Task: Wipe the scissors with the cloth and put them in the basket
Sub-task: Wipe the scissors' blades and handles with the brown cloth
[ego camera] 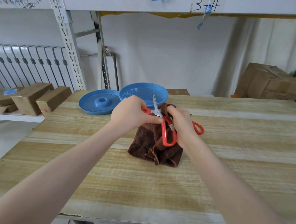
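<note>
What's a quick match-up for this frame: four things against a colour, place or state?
Things:
1 scissors
2 cloth
3 basket
4 box

Matches:
a blue, perforated
b cardboard, far right
c red handles, held in the left hand
d brown, gripped by the right hand

Pairs: 1-c, 2-d, 3-a, 4-b
</note>
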{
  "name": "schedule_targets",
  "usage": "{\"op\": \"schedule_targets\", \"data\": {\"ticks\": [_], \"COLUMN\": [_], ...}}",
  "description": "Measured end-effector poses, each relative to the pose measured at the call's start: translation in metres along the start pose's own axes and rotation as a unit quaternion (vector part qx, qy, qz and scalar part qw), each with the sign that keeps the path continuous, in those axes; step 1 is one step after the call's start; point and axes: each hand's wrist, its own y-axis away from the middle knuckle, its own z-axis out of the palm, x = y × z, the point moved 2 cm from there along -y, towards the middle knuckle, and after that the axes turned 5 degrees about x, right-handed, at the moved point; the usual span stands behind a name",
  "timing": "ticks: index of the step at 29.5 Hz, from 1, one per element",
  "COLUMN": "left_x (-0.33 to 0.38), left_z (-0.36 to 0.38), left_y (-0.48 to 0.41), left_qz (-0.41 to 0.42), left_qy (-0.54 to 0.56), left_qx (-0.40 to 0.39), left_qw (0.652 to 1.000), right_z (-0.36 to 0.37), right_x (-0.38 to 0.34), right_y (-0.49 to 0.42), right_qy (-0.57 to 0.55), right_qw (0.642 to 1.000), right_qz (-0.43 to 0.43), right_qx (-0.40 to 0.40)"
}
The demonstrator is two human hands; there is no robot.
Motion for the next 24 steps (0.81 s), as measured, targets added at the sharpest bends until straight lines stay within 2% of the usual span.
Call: {"op": "schedule_targets", "data": {"ticks": [3, 6, 8, 12, 18, 24], "left_x": [0.000, 0.003, 0.004, 0.003, 0.011, 0.012], "left_z": [-0.004, -0.003, -0.004, -0.007, -0.008, -0.010], "left_y": [0.002, 0.007, 0.007, 0.006, 0.010, 0.011], "left_qz": [0.010, 0.030, 0.028, 0.019, 0.043, 0.035], "left_qy": [-0.002, -0.012, -0.006, 0.013, -0.026, -0.016], "left_qx": [0.010, 0.026, 0.028, 0.018, 0.048, 0.032], "left_qw": [1.000, 0.999, 0.999, 1.000, 0.998, 0.999], "right_z": [0.001, 0.004, 0.004, 0.002, 0.003, 0.001], "right_x": [0.000, -0.003, -0.003, -0.002, -0.006, -0.006], "right_y": [0.001, 0.000, 0.001, 0.006, 0.003, 0.007], "right_qy": [0.030, 0.051, 0.037, 0.014, 0.038, 0.005], "right_qw": [0.999, 0.998, 0.998, 0.999, 0.997, 0.998], "right_qz": [0.008, -0.025, -0.042, -0.032, -0.055, -0.052], "right_qx": [-0.023, 0.021, 0.029, -0.013, 0.043, 0.026]}}
